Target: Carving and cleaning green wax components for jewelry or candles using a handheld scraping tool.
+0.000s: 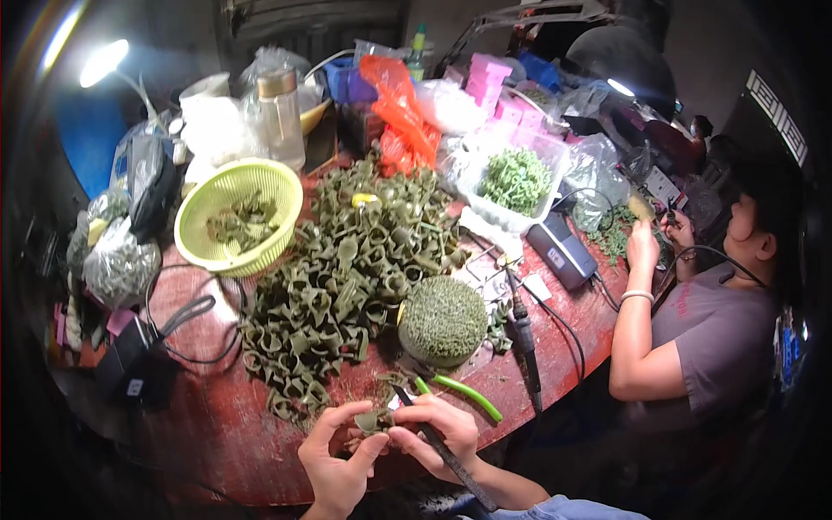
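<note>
Near the front edge of the table, my left hand (336,459) pinches a small olive-green cup-shaped piece (373,422) between thumb and fingers. My right hand (449,431) grips a long, dark, flat file-like tool (451,459), slanting from upper left to lower right. Its fingertips also touch the piece's right side. Just beyond lies a big heap of similar olive-green pieces (338,269). A round tub heaped with tiny green bits (444,321) stands beside it. Bright green tool handles (468,397) lie right behind my right hand; their working end is hidden.
A yellow-green basket (290,234) holds a few pieces. A clear plastic box (559,160) contains green bits. A black pen-like tool (524,338) with a cable lies by a black power box (562,251). At right, a co-worker (693,338) handles small things. A lamp (104,62) glows upper left.
</note>
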`<state>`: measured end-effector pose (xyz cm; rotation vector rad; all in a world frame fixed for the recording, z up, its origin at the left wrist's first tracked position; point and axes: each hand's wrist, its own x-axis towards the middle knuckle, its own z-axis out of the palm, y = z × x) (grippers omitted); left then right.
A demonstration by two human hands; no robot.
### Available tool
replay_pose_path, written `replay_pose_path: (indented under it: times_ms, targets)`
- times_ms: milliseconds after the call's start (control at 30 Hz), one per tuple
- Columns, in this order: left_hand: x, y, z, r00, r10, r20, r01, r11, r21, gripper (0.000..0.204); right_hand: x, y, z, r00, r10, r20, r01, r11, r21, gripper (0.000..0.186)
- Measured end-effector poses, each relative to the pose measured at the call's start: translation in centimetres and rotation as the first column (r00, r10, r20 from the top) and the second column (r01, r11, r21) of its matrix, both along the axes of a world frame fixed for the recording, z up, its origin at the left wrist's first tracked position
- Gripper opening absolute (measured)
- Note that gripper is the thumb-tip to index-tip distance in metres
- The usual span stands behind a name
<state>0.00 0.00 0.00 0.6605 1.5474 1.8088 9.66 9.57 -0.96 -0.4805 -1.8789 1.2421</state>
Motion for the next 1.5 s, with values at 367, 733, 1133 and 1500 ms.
replay_pose_path:
  times_ms: [367,733,1133,1500]
  targets:
    - [-0.1,-0.4,1.9,0.988,0.055,0.145,-0.05,0.998,-0.038,0.025,0.3,-0.1,1.9,0.969,0.084,-0.232,-0.157,0.936,-0.314,0.015]
    - [0.7,-0.4,2.4,0.979,-0.003,0.203,0.002,1.0,0.007,0.021,3.7,-1.3,11.4,0.758,0.256,-0.599,-0.335,0.942,-0.022,0.043]
    - [-0.7,-0.8,-0.4,0.954,-0.026,0.3,-0.032,0.982,0.185,0.029,7.1,3.3,15.7,0.573,0.645,-0.505,-0.655,-0.009,-0.755,0.048]
    - [-0.3,-0.6,-0.4,0.957,-0.039,0.288,-0.015,0.983,0.183,0.028,5.3,0.3,13.0,0.311,-0.231,-0.922,-0.326,-0.937,0.125,0.051]
